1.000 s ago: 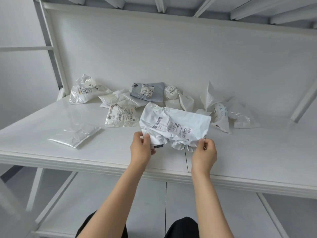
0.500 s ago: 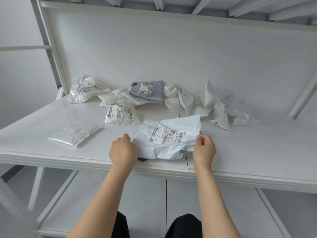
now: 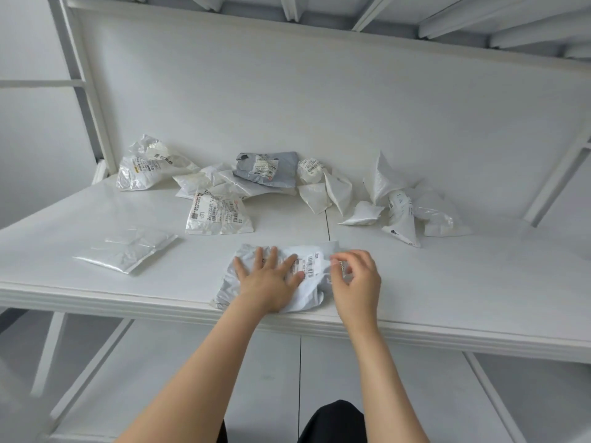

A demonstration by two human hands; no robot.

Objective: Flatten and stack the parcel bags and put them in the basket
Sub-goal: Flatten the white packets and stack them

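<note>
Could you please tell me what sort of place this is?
Likely a parcel-handling workstation: crumpled labelled bags lie along a white bench inside a metal rack frame.

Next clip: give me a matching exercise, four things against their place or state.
1 left hand
2 right hand
3 grey bag
4 flat bag

a at the back, centre
b alone at left
c presses flat on the near bag
d pinches the near bag's right edge

Pairs: 1-c, 2-d, 3-a, 4-b
</note>
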